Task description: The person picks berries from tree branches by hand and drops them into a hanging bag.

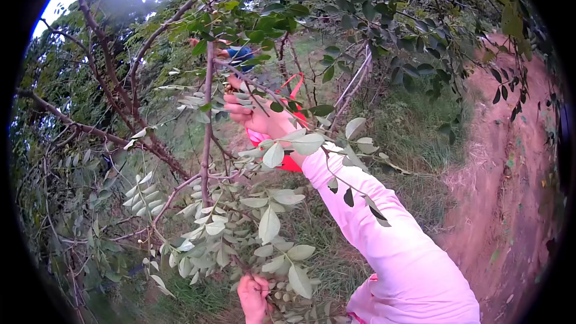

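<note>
My right hand (261, 117) reaches up from the pink sleeve (390, 228) among the leaves, fingers curled. At its fingertips is a small cluster of brownish berries (230, 89). Behind the wrist hangs a red bag (289, 163) with a thin strap, partly hidden by leaves. At the bottom, my left hand (253, 297) is closed around a leafy twig (239, 262); the leaves hide some of the grip. Small greenish round fruits (282, 293) sit just right of it. An upright brown branch (208, 114) passes left of my right hand.
Bare branches (108, 135) cross on the left. Dark green foliage (384, 18) hangs overhead. Beyond my right hand, a blue patch (240, 57) with skin beside it shows, seemingly another person. A reddish dirt path (498, 174) runs along the right beside grass (414, 138).
</note>
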The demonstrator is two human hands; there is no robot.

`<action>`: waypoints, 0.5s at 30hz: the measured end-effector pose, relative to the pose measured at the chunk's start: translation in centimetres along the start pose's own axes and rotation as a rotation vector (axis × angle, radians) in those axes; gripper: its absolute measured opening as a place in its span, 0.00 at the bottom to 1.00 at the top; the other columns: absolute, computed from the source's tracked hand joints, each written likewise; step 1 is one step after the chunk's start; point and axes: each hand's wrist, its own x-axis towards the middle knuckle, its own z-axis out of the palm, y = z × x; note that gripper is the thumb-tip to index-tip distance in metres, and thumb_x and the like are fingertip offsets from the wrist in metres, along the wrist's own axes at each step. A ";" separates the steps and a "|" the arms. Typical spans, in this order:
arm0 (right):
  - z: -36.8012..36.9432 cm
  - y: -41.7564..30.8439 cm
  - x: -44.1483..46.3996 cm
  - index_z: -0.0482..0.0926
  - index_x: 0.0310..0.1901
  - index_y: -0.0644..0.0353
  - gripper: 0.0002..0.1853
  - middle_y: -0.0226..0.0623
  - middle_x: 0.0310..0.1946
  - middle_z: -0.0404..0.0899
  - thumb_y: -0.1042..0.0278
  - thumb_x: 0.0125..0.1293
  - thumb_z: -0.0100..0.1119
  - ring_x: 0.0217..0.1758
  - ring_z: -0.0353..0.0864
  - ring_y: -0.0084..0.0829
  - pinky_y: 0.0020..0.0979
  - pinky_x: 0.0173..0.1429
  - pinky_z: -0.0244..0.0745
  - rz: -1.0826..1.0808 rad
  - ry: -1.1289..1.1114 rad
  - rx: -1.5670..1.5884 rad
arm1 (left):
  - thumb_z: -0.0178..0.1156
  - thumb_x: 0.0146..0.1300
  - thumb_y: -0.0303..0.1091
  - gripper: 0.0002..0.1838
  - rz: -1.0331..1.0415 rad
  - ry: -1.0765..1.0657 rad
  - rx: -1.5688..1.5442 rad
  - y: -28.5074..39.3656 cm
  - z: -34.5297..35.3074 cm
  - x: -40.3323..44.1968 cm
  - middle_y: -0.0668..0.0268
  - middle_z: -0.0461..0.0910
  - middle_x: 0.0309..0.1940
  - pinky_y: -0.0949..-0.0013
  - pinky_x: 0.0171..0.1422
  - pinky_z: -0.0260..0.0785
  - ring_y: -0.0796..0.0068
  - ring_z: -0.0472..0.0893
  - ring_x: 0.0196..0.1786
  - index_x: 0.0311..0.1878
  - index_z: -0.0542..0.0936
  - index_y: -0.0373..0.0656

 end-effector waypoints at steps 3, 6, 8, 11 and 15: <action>0.0 -0.2 -0.1 0.71 0.43 0.59 0.12 0.24 0.23 0.64 0.58 0.74 0.48 0.18 0.57 0.16 0.21 0.20 0.52 0.005 -0.021 0.022 | 0.45 0.72 0.28 0.11 -0.038 0.078 -0.091 -0.6 0.0 0.3 0.70 0.70 0.28 0.67 0.41 0.74 0.77 0.73 0.30 0.29 0.64 0.44; -0.1 -0.2 -0.7 0.71 0.43 0.59 0.12 0.24 0.23 0.63 0.58 0.75 0.48 0.17 0.57 0.15 0.21 0.20 0.52 0.019 -0.045 0.045 | 0.46 0.73 0.30 0.11 -0.145 0.201 -0.178 -0.6 0.4 0.5 0.68 0.72 0.31 0.58 0.51 0.78 0.73 0.77 0.35 0.30 0.64 0.43; -0.5 -0.6 -1.2 0.71 0.42 0.59 0.12 0.24 0.23 0.63 0.58 0.75 0.48 0.17 0.57 0.15 0.21 0.20 0.52 0.024 -0.054 0.062 | 0.47 0.74 0.32 0.12 -0.169 0.227 -0.200 -0.3 0.5 0.7 0.67 0.73 0.32 0.57 0.53 0.78 0.72 0.78 0.37 0.30 0.64 0.43; -0.7 -1.5 -2.4 0.70 0.42 0.58 0.12 0.24 0.23 0.63 0.58 0.75 0.48 0.17 0.57 0.15 0.21 0.20 0.52 0.043 -0.082 0.083 | 0.49 0.74 0.35 0.15 -0.096 0.151 -0.248 -0.9 0.2 0.7 0.67 0.74 0.33 0.63 0.46 0.77 0.74 0.77 0.35 0.29 0.64 0.44; -1.3 -2.5 -4.1 0.70 0.42 0.58 0.12 0.24 0.23 0.62 0.58 0.75 0.48 0.17 0.57 0.15 0.20 0.20 0.52 0.079 -0.115 0.117 | 0.49 0.75 0.37 0.14 -0.022 -0.055 -0.236 -1.8 -1.8 0.9 0.66 0.74 0.27 0.75 0.29 0.58 0.82 0.65 0.24 0.33 0.70 0.39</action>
